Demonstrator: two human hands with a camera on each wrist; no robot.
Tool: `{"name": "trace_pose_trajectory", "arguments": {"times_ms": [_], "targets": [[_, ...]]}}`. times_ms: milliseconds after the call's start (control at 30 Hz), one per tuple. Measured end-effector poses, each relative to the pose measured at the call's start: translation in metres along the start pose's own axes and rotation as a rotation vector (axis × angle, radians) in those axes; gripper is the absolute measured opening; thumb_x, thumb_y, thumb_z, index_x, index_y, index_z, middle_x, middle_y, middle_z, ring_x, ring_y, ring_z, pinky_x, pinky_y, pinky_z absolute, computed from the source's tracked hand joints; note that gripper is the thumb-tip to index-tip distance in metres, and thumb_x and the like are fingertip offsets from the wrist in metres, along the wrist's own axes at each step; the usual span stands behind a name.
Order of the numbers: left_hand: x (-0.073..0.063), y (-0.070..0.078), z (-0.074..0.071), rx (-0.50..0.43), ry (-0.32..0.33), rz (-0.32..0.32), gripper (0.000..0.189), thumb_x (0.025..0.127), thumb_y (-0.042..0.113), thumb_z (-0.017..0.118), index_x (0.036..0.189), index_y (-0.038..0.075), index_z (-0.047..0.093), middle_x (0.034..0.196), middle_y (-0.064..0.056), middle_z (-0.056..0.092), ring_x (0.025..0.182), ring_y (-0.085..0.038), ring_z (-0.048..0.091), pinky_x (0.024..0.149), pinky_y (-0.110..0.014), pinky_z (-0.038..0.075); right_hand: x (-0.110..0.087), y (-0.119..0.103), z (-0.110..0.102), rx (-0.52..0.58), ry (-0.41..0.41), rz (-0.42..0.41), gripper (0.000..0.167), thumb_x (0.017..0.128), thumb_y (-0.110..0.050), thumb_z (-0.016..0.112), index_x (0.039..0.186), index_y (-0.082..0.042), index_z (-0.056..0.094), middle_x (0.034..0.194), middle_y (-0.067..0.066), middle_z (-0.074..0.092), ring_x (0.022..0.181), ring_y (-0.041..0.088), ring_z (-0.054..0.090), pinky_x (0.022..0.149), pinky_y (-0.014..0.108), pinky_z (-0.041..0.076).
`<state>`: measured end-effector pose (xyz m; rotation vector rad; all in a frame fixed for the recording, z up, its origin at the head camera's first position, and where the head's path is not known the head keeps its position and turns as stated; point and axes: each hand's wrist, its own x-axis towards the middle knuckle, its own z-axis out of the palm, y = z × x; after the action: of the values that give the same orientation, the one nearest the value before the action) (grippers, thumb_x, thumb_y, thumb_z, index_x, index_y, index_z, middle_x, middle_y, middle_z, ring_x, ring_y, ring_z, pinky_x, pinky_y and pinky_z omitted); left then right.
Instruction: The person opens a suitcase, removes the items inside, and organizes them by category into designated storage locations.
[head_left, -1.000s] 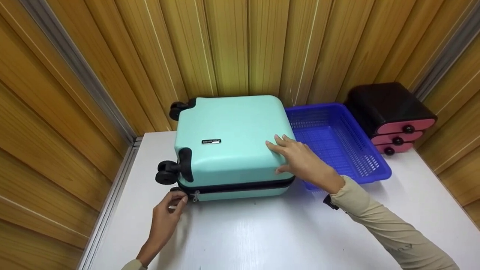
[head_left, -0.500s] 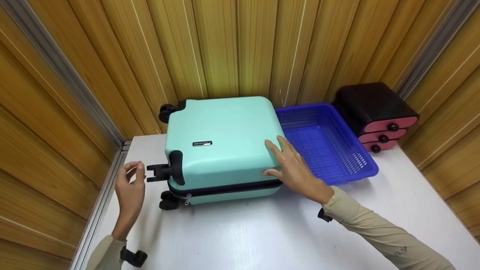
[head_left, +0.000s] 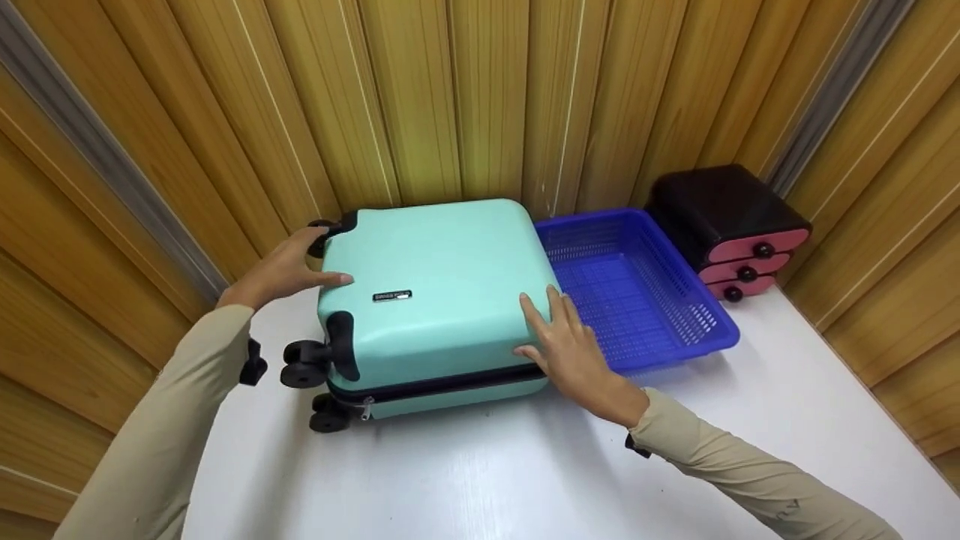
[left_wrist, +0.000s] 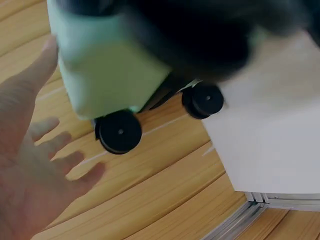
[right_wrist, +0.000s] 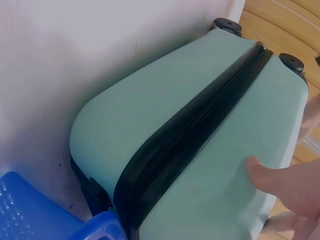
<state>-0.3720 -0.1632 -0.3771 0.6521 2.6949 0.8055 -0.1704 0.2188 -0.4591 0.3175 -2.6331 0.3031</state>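
Observation:
A mint-green hard-shell suitcase [head_left: 442, 277] lies flat on the white table, its black wheels [head_left: 304, 364] pointing left. A dark zipper band [right_wrist: 195, 125] runs along its near side, with the metal zipper pull [head_left: 367, 408] by the left corner. My left hand [head_left: 281, 268] is at the wheel end near the far left corner, fingers spread and thumb over the top edge. In the left wrist view those fingers [left_wrist: 65, 162] are extended beside a wheel; whether they touch it I cannot tell. My right hand [head_left: 574, 352] rests spread on the suitcase's near right corner.
Right of the suitcase stands a blue plastic basket [head_left: 679, 349], close against it. Behind that basket is a dark box with pink drawers [head_left: 757, 246] and round black knobs. Wood-patterned panels [head_left: 487, 97] wall in the table [head_left: 465, 480] at the back and sides.
My left hand has left the near wheels and moved up and away to the far left corner, its pinched fingers now spread. The right hand stays on the suitcase. The near wheel has swivelled.

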Motion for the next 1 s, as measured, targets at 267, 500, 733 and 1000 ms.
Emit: {"name": "trace_pose_trajectory", "arguments": {"times_ms": [267,500,733,1000], "targets": [[0.004,-0.011,0.005,-0.147,-0.110,-0.074,0.112,0.095,0.050,0.075,0.169,0.006,0.004,0.172,-0.030,0.005,0.158,-0.050,0.012,0.123,-0.069,0.020,0.000,-0.006,0.006,-0.008,0.033,-0.048,0.074,0.083,-0.030,0.086,0.146,-0.003,0.059,0.144,0.039,0.051,0.126,0.059,0.057,0.071,0.060,0.062],[-0.019,-0.003,0.013,-0.059,-0.059,-0.085,0.113,0.092,0.054,0.076,0.166,-0.003,0.013,0.170,-0.032,0.011,0.155,-0.052,0.020,0.122,-0.068,0.026,0.004,0.006,-0.006,0.208,-0.034,0.000,0.072,0.078,-0.020,0.087,0.144,-0.002,0.062,0.149,0.040,0.048,0.132,0.063,0.049,0.096,0.072,0.050],[-0.069,0.008,0.024,0.159,0.091,-0.109,0.110,0.091,0.064,0.073,0.157,-0.013,0.031,0.159,-0.043,0.030,0.143,-0.058,0.038,0.112,-0.070,0.039,0.038,0.039,-0.006,0.455,-0.199,0.052,0.075,0.079,-0.009,0.089,0.148,-0.009,0.060,0.162,0.026,0.041,0.148,0.051,0.037,0.114,0.067,0.040],[-0.087,0.019,0.030,0.215,0.207,-0.010,0.074,0.091,0.052,0.079,0.119,-0.015,0.063,0.110,-0.034,0.066,0.090,-0.040,0.066,0.080,-0.055,0.057,0.036,0.050,-0.017,0.519,-0.286,0.163,0.085,0.084,-0.011,0.087,0.159,-0.014,0.047,0.171,0.026,0.018,0.156,0.052,0.018,0.118,0.071,0.030]]}}
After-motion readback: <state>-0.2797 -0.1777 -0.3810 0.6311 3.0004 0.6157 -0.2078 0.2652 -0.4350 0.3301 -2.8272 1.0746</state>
